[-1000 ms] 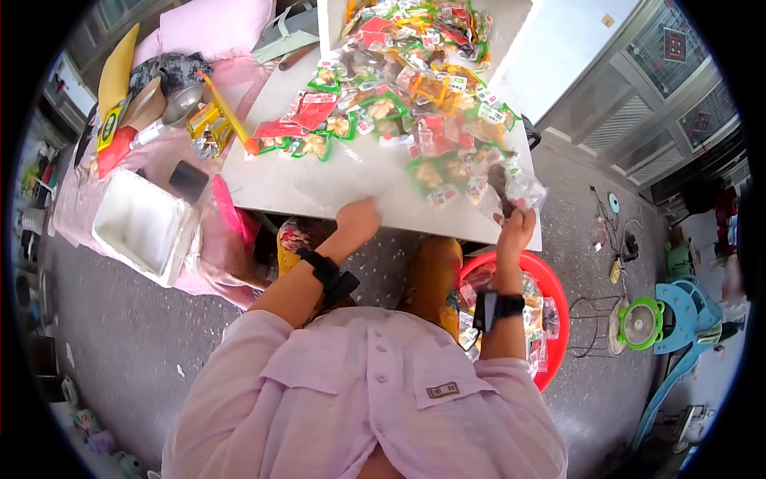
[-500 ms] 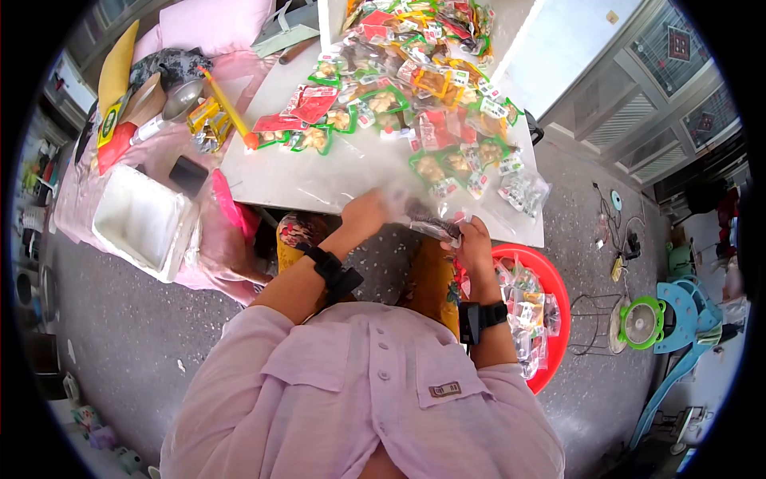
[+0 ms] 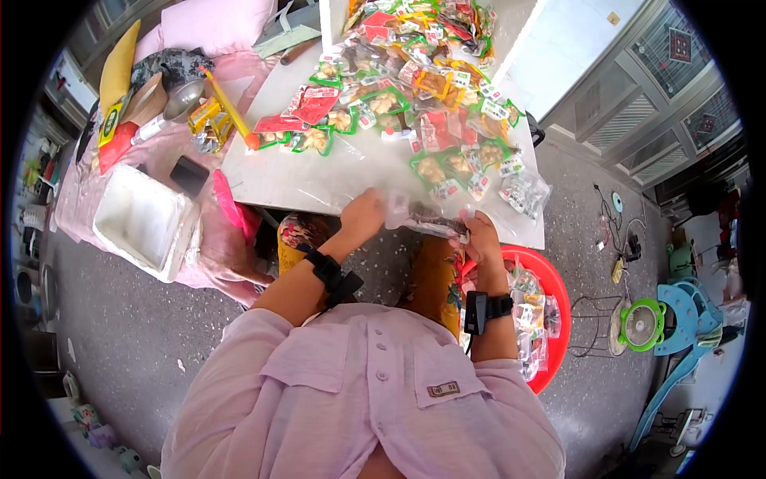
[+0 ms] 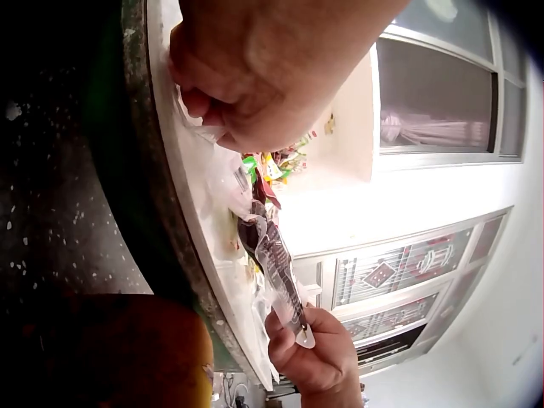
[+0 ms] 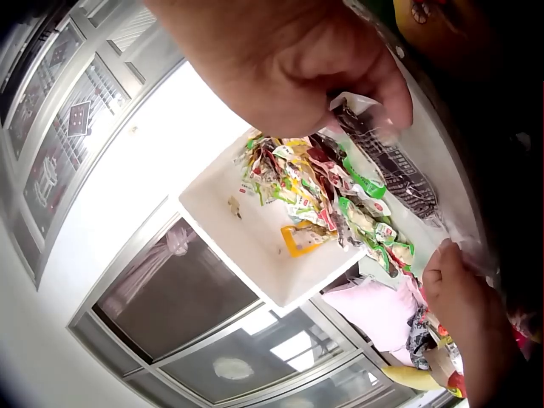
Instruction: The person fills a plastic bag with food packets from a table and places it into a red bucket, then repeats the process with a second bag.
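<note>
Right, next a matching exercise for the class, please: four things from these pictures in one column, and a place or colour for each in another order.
Column one
1. Dark packet
2. Fan
3. Empty white box
4. Round tub

Column two
A. On the pink cloth
B. Red
C. Held between the left hand and the right hand
D. Green

Right pairs: 1-C, 2-D, 3-A, 4-B

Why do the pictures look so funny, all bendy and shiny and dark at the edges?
Head view: round black rim, grey metal door leaning and bowed; left wrist view: white wall washed out by glare, dark left side; right wrist view: right fingertips slightly blurred, black lower right corner.
</note>
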The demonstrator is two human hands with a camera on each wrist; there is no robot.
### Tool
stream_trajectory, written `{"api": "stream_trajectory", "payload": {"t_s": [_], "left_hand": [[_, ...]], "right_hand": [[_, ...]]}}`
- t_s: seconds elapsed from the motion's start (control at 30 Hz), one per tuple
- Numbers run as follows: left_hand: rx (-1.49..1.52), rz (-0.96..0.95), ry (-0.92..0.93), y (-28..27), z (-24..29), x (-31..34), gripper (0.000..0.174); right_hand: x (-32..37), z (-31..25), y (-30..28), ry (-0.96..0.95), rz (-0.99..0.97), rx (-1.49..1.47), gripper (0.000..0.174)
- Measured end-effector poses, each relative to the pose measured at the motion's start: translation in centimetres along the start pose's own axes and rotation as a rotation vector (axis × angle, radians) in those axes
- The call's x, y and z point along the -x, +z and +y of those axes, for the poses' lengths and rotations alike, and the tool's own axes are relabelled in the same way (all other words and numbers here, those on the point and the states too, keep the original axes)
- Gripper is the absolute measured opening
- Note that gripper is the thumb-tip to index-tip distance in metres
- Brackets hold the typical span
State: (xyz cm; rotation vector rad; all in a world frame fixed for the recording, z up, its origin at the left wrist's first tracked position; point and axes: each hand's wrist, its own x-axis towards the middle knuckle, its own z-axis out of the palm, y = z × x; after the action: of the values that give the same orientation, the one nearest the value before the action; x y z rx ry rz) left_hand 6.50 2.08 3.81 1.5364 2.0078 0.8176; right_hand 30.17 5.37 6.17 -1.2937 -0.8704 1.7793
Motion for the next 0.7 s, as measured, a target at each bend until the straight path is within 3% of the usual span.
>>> {"api": "stream_trajectory", "payload": {"t_s": [0.23,0.33,0.57,0.7], "left_hand": [[0.067,0.074,0.010,0.2,-0.5,-0.2,0.019],[0.075,-0.013,-0.038,-0.5,0.5,0.2,0.017],[0.041,0.139,0.200,0.9,-0.7,0.4,0.012],[-0.065,0.153,0.345,0.2,0.2,0.4,0.010]], "right_hand": [[-0.5,-0.3,-0.4,0.014,0.014,0.041,0.018],[-0.4,-0.3,-0.1,0.002,-0.030,0.005,0.017],[-2.4,1.2,2.4,-0.087,-0.049,-0.101,0.014],[-3.1,2.3,5.3,-0.034,-0.070,-0.179,0.012]]}}
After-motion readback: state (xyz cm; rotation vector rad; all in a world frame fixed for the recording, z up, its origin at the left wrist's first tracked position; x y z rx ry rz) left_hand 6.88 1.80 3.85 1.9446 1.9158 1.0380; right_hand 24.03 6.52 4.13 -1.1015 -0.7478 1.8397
